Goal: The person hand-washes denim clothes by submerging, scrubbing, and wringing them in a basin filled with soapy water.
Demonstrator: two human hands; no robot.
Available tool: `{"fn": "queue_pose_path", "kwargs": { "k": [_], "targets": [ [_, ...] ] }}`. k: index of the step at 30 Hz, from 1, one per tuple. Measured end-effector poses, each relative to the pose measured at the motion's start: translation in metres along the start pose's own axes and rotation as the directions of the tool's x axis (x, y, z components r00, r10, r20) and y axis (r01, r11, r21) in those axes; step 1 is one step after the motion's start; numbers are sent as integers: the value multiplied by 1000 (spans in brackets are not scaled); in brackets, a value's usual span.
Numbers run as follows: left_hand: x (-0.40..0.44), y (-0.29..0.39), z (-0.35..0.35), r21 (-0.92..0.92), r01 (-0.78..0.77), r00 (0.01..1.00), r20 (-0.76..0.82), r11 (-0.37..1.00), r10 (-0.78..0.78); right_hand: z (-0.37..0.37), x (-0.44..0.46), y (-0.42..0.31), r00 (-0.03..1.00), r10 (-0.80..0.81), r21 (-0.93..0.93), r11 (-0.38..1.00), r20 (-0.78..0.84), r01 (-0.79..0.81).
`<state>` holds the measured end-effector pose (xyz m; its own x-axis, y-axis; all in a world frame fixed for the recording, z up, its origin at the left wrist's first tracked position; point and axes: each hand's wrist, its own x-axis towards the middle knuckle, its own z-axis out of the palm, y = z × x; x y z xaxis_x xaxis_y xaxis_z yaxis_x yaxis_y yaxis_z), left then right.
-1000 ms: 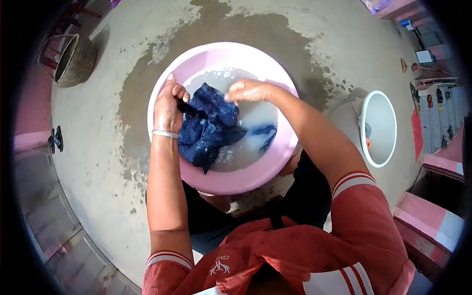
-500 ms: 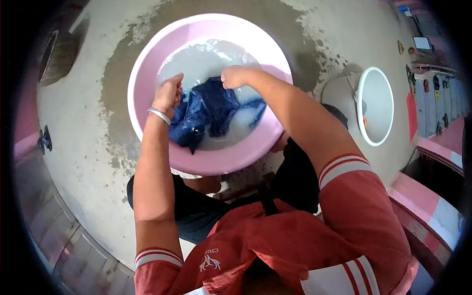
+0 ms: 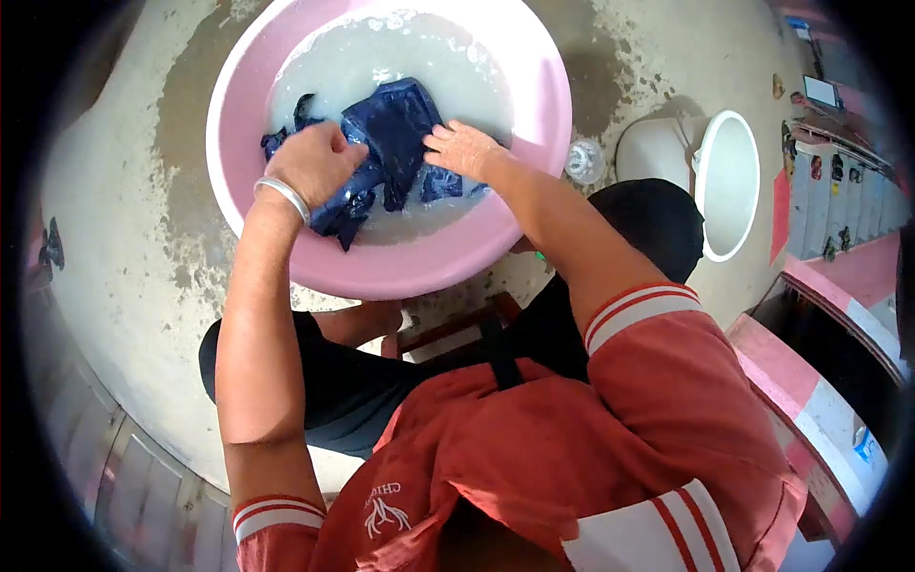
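Observation:
A wet dark blue garment [image 3: 396,119] lies bunched and partly under cloudy water in a pink basin [image 3: 381,272]. My left hand [image 3: 313,164], with a pale bangle on its wrist, is over the left part of the cloth. Its fingers are curled around a fold, partly hidden from view. At the garment's right edge rests my right hand [image 3: 462,151]. Its fingers are spread and stretched out, with the tips against the fabric.
To the right, a white bucket [image 3: 658,157] lies tipped on its side on the concrete floor [image 3: 143,229]. Between bucket and basin is a small clear round object [image 3: 585,161]. My knees flank the basin's near side. Pink-and-white steps [image 3: 791,381] stand at the right.
The basin appears higher in the view. My left hand has moved down onto the cloth. My right hand's fingers, closed at the garment's top before, are now spread along its right edge.

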<state>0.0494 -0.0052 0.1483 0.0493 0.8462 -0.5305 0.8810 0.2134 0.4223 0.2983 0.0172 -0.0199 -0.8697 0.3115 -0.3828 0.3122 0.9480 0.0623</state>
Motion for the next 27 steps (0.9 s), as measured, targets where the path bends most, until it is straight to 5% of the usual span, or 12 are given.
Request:
{"fn": "queue_pose_path", "kwargs": {
  "k": [5, 10, 14, 17, 19, 22, 23, 24, 26, 27],
  "targets": [
    [-7, 1, 9, 89, -1, 958, 286, 996, -24, -9, 12, 19, 999, -24, 93, 995, -41, 28],
    [2, 1, 26, -36, 40, 907, 421, 999, -22, -83, 23, 22, 965, 261, 564, 798, -4, -214],
    [3, 18, 34, -151, -9, 995, 94, 988, 23, -147, 24, 33, 877, 479, 797, 521, 24, -306],
    [-1, 28, 18, -289, -103, 985, -163, 952, 57, -184, 19, 51, 812, 583, 840, 455, -28, -297],
    [-9, 31, 3, -646, -182, 982, -164, 741, 98, -203, 12, 58, 777, 628, 900, 354, -27, -254],
    [-10, 36, -6, -820, -417, 909, -390, 392, 150, -222, 5, 60, 785, 619, 955, 230, 4, -187],
    [-10, 34, -11, -731, -504, 857, -490, 461, 161, -233, -1, 60, 818, 572, 948, 221, 65, -230],
    [-9, 30, -17, -724, -514, 850, -503, 460, 157, -243, -7, 61, 878, 479, 950, 268, 13, -161],
    [-12, 27, -32, -934, -320, 943, -297, 159, 151, -241, -17, 63, 899, 437, 983, 166, 1, -82],
    [-15, 26, -39, -951, -277, 956, -258, 139, 142, -237, -24, 63, 901, 433, 983, 167, -1, -79]
  ]
}}
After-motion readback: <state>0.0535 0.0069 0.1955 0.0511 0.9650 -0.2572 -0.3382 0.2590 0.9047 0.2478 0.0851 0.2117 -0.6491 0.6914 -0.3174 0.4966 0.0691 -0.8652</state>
